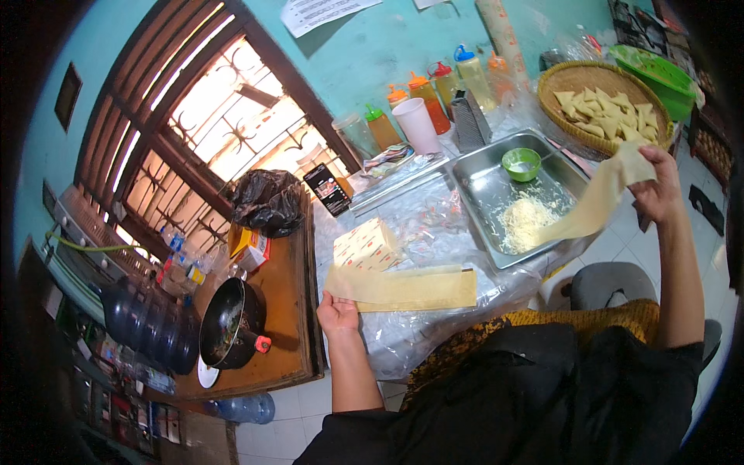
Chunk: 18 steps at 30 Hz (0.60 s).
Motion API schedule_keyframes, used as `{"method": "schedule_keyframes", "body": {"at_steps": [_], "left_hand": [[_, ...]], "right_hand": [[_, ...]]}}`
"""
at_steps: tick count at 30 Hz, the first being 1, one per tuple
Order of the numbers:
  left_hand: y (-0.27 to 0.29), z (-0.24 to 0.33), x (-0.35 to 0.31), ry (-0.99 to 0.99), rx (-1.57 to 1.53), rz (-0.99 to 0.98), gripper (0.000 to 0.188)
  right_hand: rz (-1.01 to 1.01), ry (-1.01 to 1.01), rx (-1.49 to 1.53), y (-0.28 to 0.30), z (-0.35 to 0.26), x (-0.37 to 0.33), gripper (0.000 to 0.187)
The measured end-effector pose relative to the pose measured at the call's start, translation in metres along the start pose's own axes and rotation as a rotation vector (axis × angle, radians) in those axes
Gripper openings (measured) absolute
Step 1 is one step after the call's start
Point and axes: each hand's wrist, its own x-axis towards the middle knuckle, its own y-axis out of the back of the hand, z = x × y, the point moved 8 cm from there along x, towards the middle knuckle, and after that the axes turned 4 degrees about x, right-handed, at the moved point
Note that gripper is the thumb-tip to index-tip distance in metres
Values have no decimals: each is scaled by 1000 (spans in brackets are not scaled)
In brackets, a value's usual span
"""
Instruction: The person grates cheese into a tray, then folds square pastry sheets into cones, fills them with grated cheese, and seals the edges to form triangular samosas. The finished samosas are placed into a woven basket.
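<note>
My right hand (659, 183), raised at the right, pinches the top end of a long, thin pastry strip (595, 203). The strip hangs down to the left, its lower end at a heap of grated cheese (530, 220) in a metal tray (482, 225). A small green bowl (521, 164) with something white inside stands in that tray. At the near left, my left hand (339, 313) grips the left end of another pastry strip (353, 284). That one overlaps a flat stack of pastry strips (426, 291) on the plastic-covered table.
Behind the stack sits a patterned block-shaped package (366, 244). A grater (470, 124), a pink cup (417, 126) and several sauce bottles line the wall. Folded triangular pastries fill a woven basket (552, 81) at the far right. A black pan (231, 322) rests on the left wooden table.
</note>
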Motion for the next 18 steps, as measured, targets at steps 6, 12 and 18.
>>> {"method": "schedule_keyframes", "body": {"at_steps": [6, 12, 18], "left_hand": [[-76, 31, -107, -1178, 1040, 11, 51], [-181, -88, -229, -926, 1090, -1312, 80], [-217, -147, -274, -633, 1025, -1558, 94]], "right_hand": [[-238, -47, 10, -74, -3, -49, 34], [-196, -174, -358, -124, 69, -81, 45], [-189, -243, -496, -137, 95, -100, 41]]}}
